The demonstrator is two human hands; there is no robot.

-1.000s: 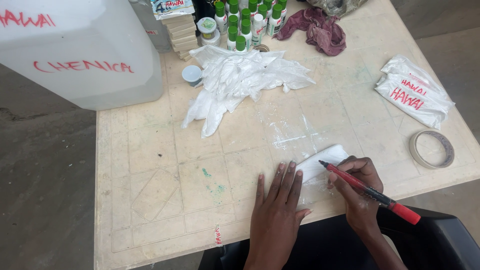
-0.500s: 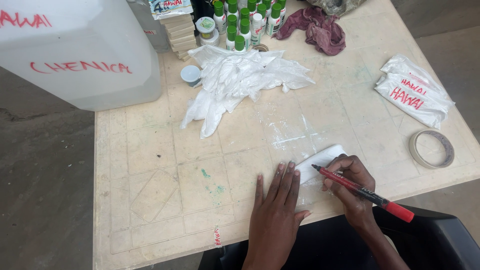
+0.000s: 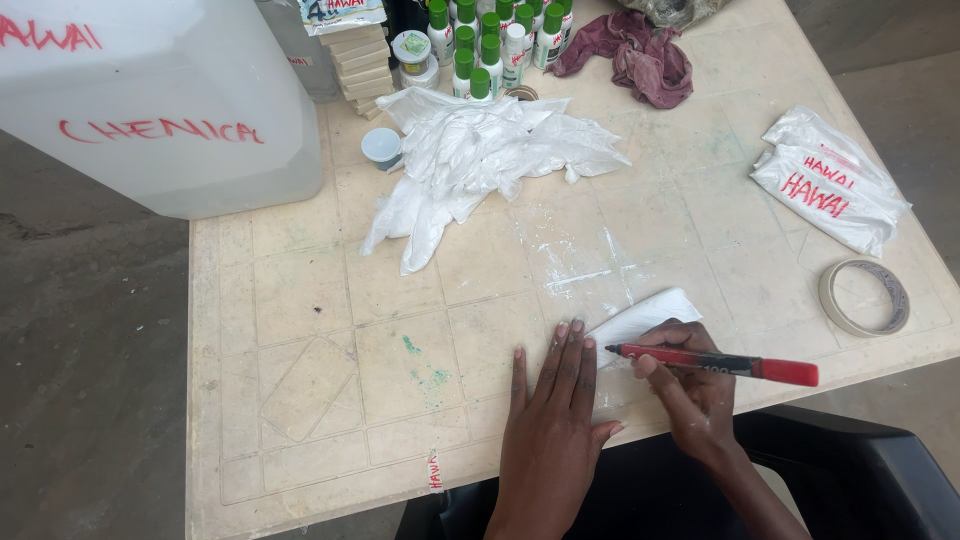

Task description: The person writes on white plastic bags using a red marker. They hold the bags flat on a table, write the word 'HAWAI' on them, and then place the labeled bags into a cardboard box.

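Note:
My left hand (image 3: 555,420) lies flat, fingers together, pressing down a small white plastic packet (image 3: 645,315) near the front edge of a worn cream table (image 3: 300,300). My right hand (image 3: 690,385) holds a red marker pen (image 3: 725,364), its dark tip touching the packet just right of my left fingertips. The marker's red cap end points right.
A pile of white plastic packets (image 3: 480,155) lies mid-table. Two written-on packets (image 3: 830,185) and a tape roll (image 3: 862,296) sit at the right. A big white jerrycan (image 3: 150,100), green-capped bottles (image 3: 480,45), a small round lid (image 3: 381,146) and a maroon rag (image 3: 640,55) stand at the back.
The marker tip has shifted slightly left on the packet, closer to my left fingertips. My left hand stays pressed flat in the same place.

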